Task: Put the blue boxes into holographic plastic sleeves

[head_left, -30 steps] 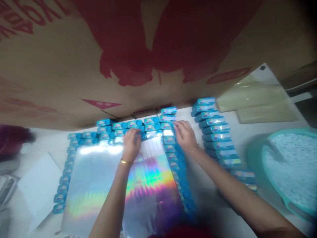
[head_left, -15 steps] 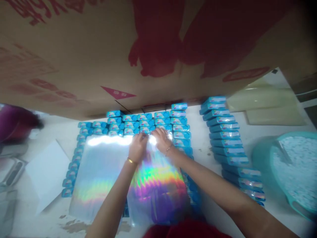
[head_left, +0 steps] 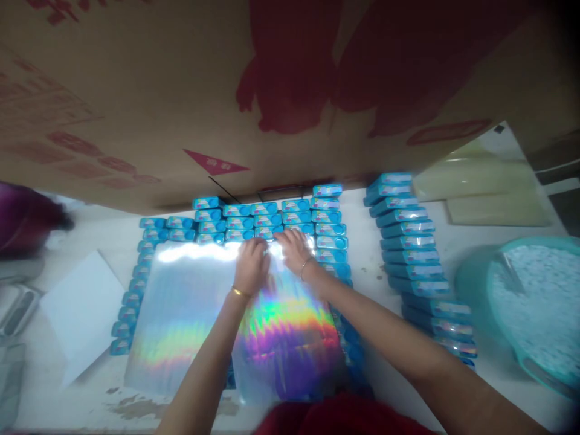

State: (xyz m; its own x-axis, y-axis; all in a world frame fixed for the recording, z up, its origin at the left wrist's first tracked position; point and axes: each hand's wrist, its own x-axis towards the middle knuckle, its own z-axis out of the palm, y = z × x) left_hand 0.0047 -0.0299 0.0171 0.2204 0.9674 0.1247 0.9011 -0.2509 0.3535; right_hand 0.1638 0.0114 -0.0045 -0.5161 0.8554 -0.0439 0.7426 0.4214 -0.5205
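Note:
Two shiny holographic sheets lie side by side over rows of small blue packs [head_left: 240, 223]. My left hand [head_left: 252, 266], with a gold bracelet at its wrist, has its fingers curled at the top edge of the right holographic sheet [head_left: 290, 350]. Close beside it, my right hand [head_left: 294, 251] is bent over the same top edge, its fingertips pressed together. What exactly lies under the fingertips is partly hidden. The left holographic sheet [head_left: 176, 308] rests flat, partly behind my left forearm.
A large cardboard box [head_left: 181, 96] walls off the back. At right stand a column of blue packs [head_left: 414, 257], a teal basin [head_left: 475, 290] of pale bits, and yellowish sheets [head_left: 498, 205]. A white sheet [head_left: 84, 314] and a purple object [head_left: 27, 220] are at left.
The view has shifted slightly. Both hands stay at the top edge of the right holographic sheet, with only small finger movements.

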